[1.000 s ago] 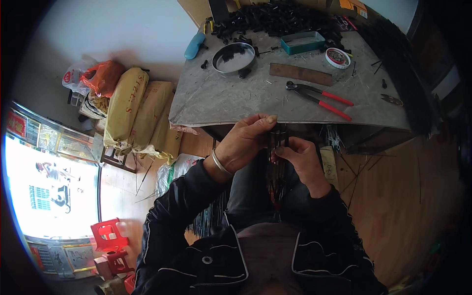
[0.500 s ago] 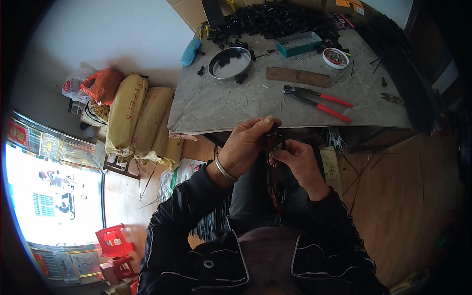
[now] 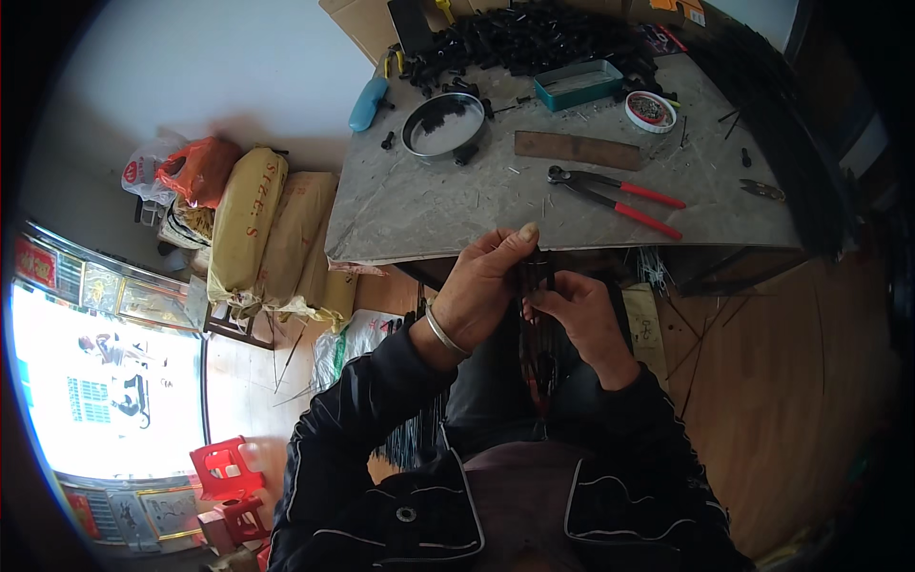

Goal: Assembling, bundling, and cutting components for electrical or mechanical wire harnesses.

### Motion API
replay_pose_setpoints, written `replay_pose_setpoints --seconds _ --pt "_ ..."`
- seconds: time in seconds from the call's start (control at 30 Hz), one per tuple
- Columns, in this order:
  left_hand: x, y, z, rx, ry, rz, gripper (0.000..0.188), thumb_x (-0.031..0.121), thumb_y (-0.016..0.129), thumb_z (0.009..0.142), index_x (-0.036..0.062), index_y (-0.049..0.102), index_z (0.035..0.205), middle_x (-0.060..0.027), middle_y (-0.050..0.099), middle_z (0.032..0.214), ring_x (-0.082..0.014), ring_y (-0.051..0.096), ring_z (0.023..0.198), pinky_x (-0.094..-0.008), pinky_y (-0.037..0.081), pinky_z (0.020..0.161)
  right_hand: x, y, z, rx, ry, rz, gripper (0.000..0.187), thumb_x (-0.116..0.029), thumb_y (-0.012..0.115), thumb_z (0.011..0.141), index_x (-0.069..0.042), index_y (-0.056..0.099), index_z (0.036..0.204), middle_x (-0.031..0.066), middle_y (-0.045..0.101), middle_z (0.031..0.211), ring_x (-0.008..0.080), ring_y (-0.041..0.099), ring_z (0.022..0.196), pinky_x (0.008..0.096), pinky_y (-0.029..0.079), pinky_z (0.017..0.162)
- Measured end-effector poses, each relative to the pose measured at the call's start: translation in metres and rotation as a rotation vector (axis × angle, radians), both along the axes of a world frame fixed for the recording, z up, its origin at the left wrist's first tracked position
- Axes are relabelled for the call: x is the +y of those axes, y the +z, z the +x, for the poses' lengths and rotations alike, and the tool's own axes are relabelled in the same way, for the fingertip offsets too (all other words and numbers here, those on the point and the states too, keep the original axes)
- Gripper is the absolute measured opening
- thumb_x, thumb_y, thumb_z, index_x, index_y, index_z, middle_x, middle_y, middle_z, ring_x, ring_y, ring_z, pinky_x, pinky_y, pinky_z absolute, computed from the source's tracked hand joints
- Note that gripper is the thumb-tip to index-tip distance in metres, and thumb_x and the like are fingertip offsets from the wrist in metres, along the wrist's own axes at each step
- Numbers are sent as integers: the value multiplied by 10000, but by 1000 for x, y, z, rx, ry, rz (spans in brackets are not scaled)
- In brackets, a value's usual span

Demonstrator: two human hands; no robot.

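Observation:
My left hand (image 3: 477, 281), with a pale bangle at the wrist, is closed around the top of a narrow bundle of thin dark rods (image 3: 532, 367). The rods hang down over my lap, with reddish-brown glints along them. At the right side of the bundle, my right hand (image 3: 589, 319) pinches with thumb and forefinger close below the left hand. Whatever small part sits in that pinch is too dark to make out. Both hands are just off the near edge of the grey table (image 3: 429, 214).
On the table lie red-handled pincers (image 3: 620, 200), a brown flat bar (image 3: 578, 150), a round pan (image 3: 443, 124), a teal tray (image 3: 579, 86) and a white dish (image 3: 651, 112). Black parts (image 3: 534, 40) heap at the back. Yellow sacks (image 3: 246, 224) stand left, red stools (image 3: 227, 469) lower left.
My left hand has shifted slightly, its thumb a little higher and more upright. The right hand keeps its pinch. The view has moved very slightly.

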State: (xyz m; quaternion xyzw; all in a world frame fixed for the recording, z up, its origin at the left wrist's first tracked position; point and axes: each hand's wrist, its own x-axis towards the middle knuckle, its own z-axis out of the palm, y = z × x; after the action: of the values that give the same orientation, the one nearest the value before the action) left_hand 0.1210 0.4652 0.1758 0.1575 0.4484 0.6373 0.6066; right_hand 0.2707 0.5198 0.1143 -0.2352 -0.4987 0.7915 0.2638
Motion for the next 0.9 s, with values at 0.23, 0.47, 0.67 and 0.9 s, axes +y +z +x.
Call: replay_pose_setpoints --seconds 0.23,0.47,0.67,0.9 --pt "-4 -4 -2 10 -47 36 203 262 599 960 65 560 982 -9 579 880 -127 576 799 -310 478 781 -2 -2 -1 16 -1 -8 131 -92 688 876 25 640 913 82 670 804 138 635 736 257 488 707" --pt "-4 -3 1 -11 -10 37 149 220 610 954 81 588 905 5 584 858 -113 572 781 -296 475 759 -3 -2 -1 -12 -10 5 137 -88 696 864 28 639 910 82 671 799 137 635 731 257 487 702" --pt "-2 -7 -1 74 11 97 190 242 680 908 98 588 825 33 584 754 -67 555 664 -233 455 592 -3 -3 -1 -24 -24 -16 133 -91 701 859 21 634 887 79 668 790 134 632 719 253 483 693" --pt "-4 5 -12 240 -70 76 186 247 661 922 62 658 937 14 649 804 -74 584 724 -231 463 676 -2 -5 -1 -10 -10 -14 115 -87 693 868 9 632 889 73 665 787 128 630 715 249 485 696"
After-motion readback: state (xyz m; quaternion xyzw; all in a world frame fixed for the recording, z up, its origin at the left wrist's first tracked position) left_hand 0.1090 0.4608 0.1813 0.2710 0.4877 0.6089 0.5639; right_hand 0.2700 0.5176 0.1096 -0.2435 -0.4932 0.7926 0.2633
